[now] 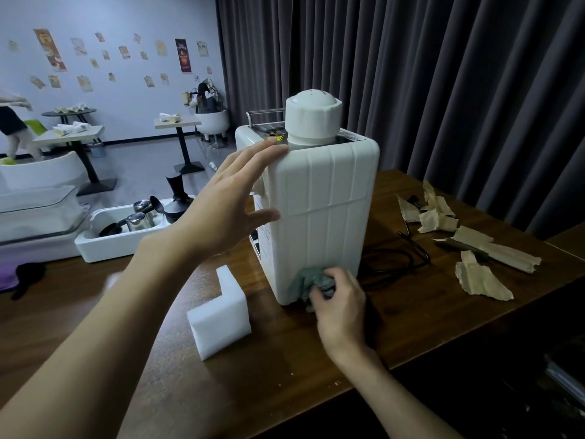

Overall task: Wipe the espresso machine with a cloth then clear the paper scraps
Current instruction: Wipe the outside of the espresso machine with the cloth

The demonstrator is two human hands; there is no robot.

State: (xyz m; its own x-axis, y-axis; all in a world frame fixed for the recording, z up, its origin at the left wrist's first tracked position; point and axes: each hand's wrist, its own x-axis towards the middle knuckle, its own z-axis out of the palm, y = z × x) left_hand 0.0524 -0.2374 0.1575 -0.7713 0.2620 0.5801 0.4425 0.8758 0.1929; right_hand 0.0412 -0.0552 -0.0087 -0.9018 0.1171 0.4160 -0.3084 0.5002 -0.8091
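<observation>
A white espresso machine (319, 213) stands on the dark wooden table (285, 359), its ribbed back panel toward me. My left hand (231, 198) lies flat with straight fingers against the machine's upper left edge. Low on the back panel, my right hand (340, 304) grips a crumpled grey-green cloth (308, 280) pressed against the machine's bottom. Several torn beige paper scraps (474, 274) lie on the table to the right of the machine.
A white L-shaped foam block (221, 315) stands left of my right hand. The machine's black power cord (402, 258) loops behind it. A white tray (104, 245) with metal pitchers sits at the left. Dark curtains hang behind; the table edge runs near right.
</observation>
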